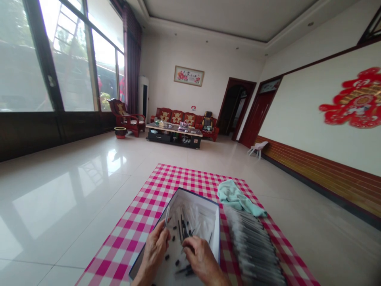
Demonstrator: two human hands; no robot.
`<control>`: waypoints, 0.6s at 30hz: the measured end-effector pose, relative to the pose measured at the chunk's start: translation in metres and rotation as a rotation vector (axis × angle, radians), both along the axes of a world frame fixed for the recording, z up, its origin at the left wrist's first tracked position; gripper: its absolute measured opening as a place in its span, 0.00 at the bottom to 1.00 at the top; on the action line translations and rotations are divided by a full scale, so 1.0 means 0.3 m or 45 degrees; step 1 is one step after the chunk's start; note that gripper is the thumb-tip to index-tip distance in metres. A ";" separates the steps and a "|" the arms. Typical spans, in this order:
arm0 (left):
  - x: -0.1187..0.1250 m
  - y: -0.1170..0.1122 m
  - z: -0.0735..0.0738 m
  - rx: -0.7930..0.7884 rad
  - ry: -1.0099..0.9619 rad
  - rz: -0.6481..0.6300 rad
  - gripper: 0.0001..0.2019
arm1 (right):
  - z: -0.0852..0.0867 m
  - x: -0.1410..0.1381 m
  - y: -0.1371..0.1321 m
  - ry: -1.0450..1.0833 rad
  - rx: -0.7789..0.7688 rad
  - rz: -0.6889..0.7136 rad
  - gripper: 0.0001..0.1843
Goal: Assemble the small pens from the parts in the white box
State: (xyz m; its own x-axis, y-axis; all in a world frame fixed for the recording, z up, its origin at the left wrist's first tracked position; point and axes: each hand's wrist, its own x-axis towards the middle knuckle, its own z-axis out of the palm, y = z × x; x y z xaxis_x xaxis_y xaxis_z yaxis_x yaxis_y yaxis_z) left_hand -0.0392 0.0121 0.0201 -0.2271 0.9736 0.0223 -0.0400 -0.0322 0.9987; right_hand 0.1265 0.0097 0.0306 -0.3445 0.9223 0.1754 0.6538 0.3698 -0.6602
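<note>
My left hand (154, 254) is over the near left corner of a white open box with a blue rim (175, 194), pinching a slim clear plastic tube (167, 217) upright between its fingers. My right hand (202, 258) is curled down inside the box, its fingertips among loose clear tubes (193, 212) and small black pieces (177, 262). Whatever those fingertips touch is hidden. To the right of the box lies a long stack of packaged tubes in rows (253, 246), and a crumpled pale teal cloth (238, 197) sits beyond it.
Everything lies on a pink-and-white checked cloth (166, 186) spread on a glossy tiled floor (74, 190). Far ahead stand a low table (174, 133) and a red wooden sofa (177, 117). Large windows (71, 55) line the left side.
</note>
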 end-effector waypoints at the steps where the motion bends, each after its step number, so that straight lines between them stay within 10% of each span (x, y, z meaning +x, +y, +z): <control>1: 0.000 0.000 0.000 0.004 0.021 -0.014 0.22 | -0.003 0.010 0.003 -0.016 0.001 -0.006 0.12; 18: -0.062 -0.042 -0.082 -0.065 0.408 -0.297 0.20 | 0.012 0.032 0.030 0.160 -0.007 -0.104 0.14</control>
